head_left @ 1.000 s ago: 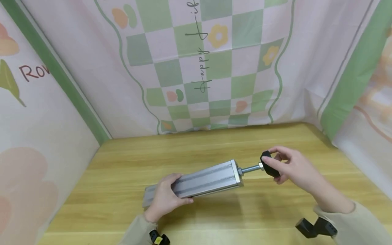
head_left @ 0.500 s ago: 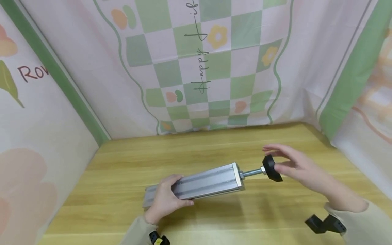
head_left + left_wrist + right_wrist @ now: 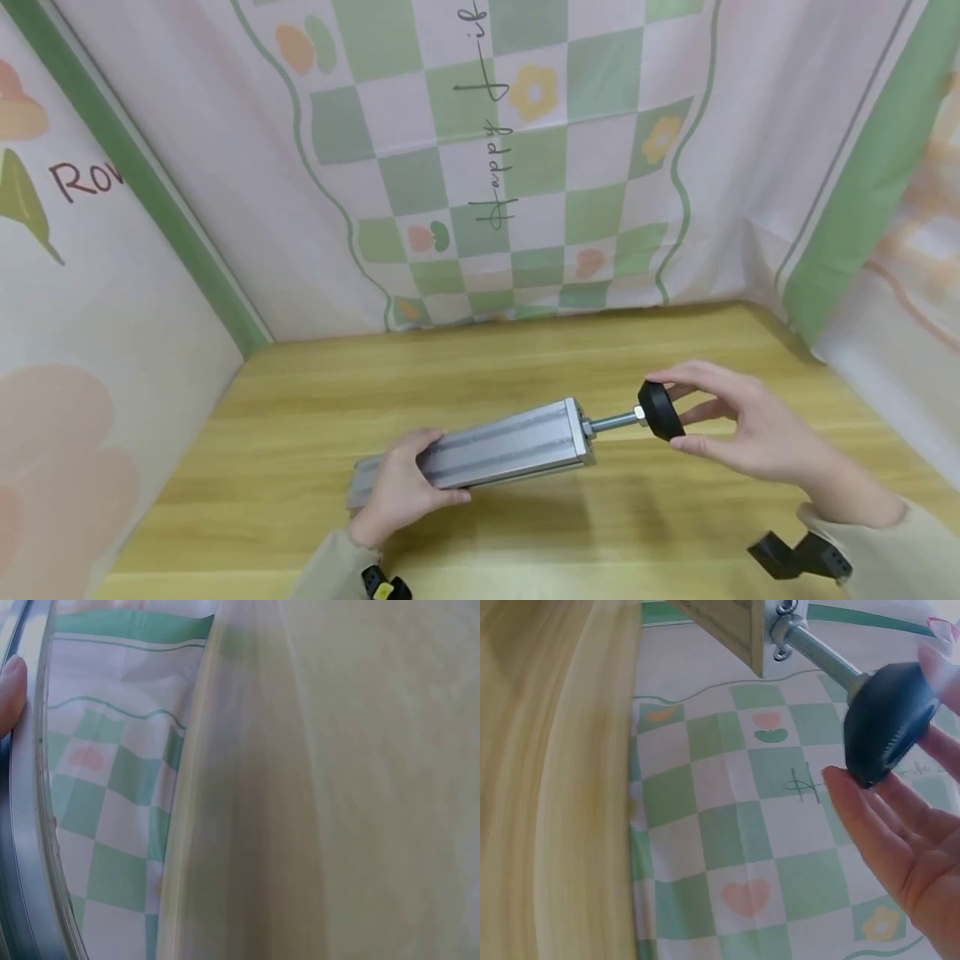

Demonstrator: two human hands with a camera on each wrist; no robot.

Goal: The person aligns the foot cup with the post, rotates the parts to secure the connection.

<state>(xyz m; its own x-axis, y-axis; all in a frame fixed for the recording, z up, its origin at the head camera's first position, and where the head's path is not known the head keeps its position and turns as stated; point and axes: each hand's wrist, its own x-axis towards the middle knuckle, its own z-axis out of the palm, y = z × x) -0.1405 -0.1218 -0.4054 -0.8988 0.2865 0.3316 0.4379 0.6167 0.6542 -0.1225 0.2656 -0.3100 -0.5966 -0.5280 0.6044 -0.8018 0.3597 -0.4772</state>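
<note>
My left hand [image 3: 401, 487] grips a silver aluminium profile [image 3: 510, 446] near its left end, fingers over the far side and thumb along the near side. From the end plate on its right sticks a threaded rod [image 3: 615, 422] with nuts, carrying a black levelling foot [image 3: 662, 411]. My right hand [image 3: 757, 429] holds the foot's rim between thumb and fingers. In the right wrist view, the foot [image 3: 889, 712] sits tilted on its rod, with fingertips at its lower edge. The left wrist view catches only a strip of the profile [image 3: 34, 795] and one fingertip [image 3: 9, 690].
A wood-grain table [image 3: 315, 392] lies beneath the profile. Behind it hangs a green-and-white checked curtain [image 3: 525, 167], with printed fabric at both sides. Black wrist mounts [image 3: 798, 557] sit on both sleeves.
My right hand first let go of the foot and drew back right, then took its rim again with the fingers spread wider. The foot shows a different turn. My left hand keeps its grip.
</note>
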